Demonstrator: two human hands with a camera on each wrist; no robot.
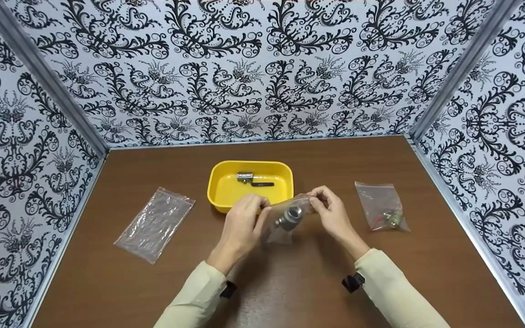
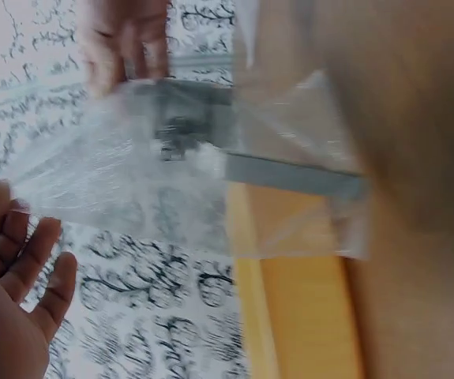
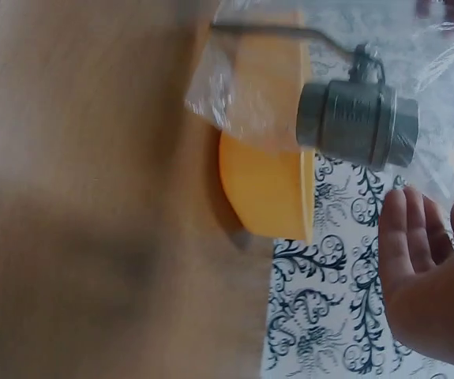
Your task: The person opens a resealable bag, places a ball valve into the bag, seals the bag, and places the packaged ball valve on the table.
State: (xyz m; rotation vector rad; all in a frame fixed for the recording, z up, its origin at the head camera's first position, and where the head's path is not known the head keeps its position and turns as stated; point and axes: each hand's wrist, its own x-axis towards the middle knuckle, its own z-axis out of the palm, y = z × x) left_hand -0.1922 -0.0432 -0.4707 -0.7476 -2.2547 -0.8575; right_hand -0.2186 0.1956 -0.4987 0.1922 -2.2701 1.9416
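Note:
A clear plastic bag (image 2: 92, 174) is stretched between my two hands above the table. Inside it sits a metal ball valve (image 3: 353, 122) with a long lever handle. My left hand (image 1: 242, 223) pinches one upper corner of the bag between thumb and fingers. At the opposite corner, my right hand (image 1: 331, 212) pinches the bag's edge. The yellow tray (image 1: 214, 200) stands just beyond the hands. In it lies a smaller ball valve (image 1: 245, 177) with a dark lever, touched by neither hand.
To the left, a flat clear bag (image 1: 155, 225) lies on the brown table (image 1: 121, 173). On the right rests another clear bag (image 1: 376, 200) with small brass-coloured and red parts in its bottom. Patterned panels (image 1: 262, 82) enclose the table at the back and sides.

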